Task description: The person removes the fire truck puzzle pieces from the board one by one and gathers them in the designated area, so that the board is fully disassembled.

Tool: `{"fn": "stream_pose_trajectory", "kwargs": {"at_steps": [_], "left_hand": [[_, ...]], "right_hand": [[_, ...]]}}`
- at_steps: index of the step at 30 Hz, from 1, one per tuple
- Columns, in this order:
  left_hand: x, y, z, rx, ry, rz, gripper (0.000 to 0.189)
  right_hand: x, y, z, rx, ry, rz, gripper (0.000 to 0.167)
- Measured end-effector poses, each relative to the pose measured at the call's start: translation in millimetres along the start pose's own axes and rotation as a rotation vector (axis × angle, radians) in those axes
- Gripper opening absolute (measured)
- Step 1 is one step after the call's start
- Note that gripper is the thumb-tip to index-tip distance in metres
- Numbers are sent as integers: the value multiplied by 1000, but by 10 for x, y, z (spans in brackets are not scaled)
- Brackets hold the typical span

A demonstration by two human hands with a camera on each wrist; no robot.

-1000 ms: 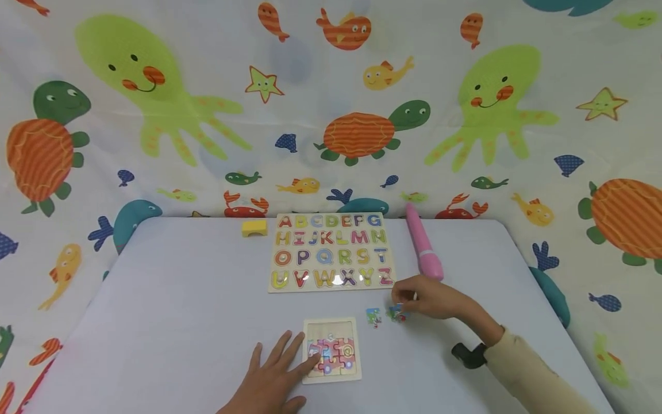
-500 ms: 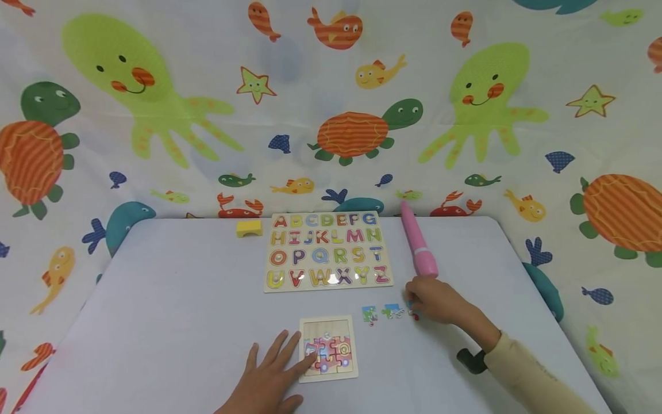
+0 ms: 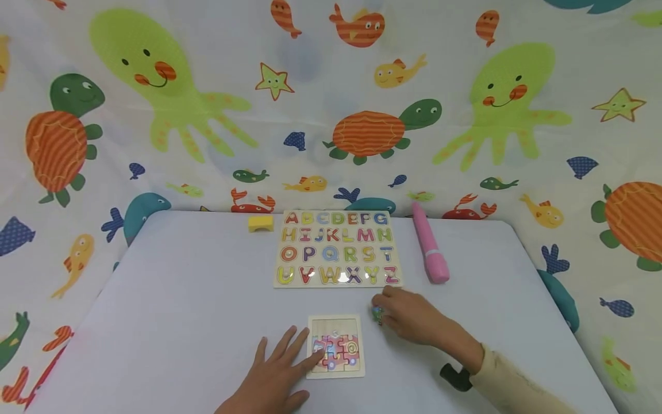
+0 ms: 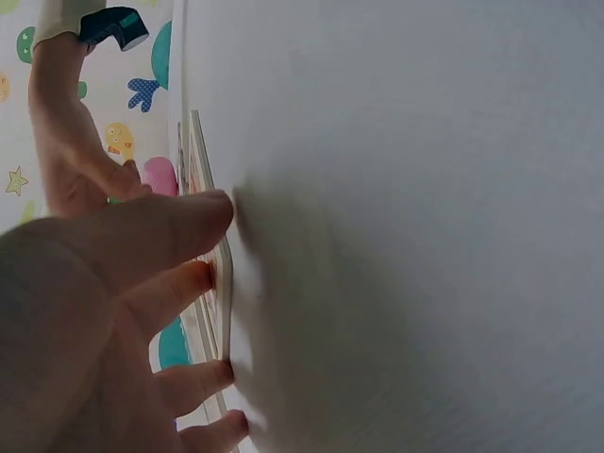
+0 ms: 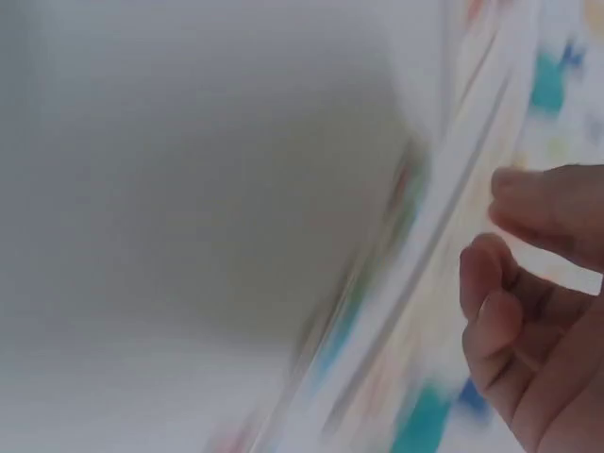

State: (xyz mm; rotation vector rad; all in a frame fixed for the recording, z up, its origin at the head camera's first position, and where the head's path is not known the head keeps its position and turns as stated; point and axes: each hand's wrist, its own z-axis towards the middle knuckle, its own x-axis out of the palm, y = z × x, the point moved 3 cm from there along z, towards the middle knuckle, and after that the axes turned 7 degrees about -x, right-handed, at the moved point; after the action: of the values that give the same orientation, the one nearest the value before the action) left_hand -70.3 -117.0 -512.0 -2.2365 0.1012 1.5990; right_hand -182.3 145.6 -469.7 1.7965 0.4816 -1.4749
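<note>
My left hand (image 3: pixel 274 374) lies spread at the left of a small jigsaw puzzle tray (image 3: pixel 336 374), with one finger resting on its pink pieces (image 3: pixel 341 346). In the left wrist view, my left hand (image 4: pixel 85 311) has its fingertips at the tray's edge (image 4: pixel 225 302). My right hand (image 3: pixel 414 316) hovers just right of the tray, over loose jigsaw pieces; only one blue-green piece (image 3: pixel 377 314) shows beside its fingertips. From the right wrist, my right hand (image 5: pixel 547 349) has loosely bent fingers, thumb apart, with nothing between them. Blurred pieces (image 5: pixel 401 208) lie beyond.
A wooden alphabet board (image 3: pixel 338 248) lies behind the tray. To its right is a long pink stick-like object (image 3: pixel 429 244), and to its left a yellow arch block (image 3: pixel 261 223). A sea-animal curtain (image 3: pixel 310 92) hangs along the table's back edge.
My right hand has moved left from the rightmost loose piece and now covers most of the loose pieces. My left hand stays on the tray. The head view has shifted slightly.
</note>
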Motion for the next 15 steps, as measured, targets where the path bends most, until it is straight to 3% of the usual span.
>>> {"fn": "stream_pose_trajectory", "kwargs": {"at_steps": [3,6,12,15], "left_hand": [[5,-1,1,2,7,13,67],[8,1,3,17,3,14,67],[2,8,8,35,3,-7,68],[-4,34,5,23,37,-42,69]], "right_hand": [[153,329,192,-120,53,81,32],[297,565,350,-180,110,78,28],[452,785,465,-205,119,-71,19],[497,813,486,-177,112,-58,20]]}}
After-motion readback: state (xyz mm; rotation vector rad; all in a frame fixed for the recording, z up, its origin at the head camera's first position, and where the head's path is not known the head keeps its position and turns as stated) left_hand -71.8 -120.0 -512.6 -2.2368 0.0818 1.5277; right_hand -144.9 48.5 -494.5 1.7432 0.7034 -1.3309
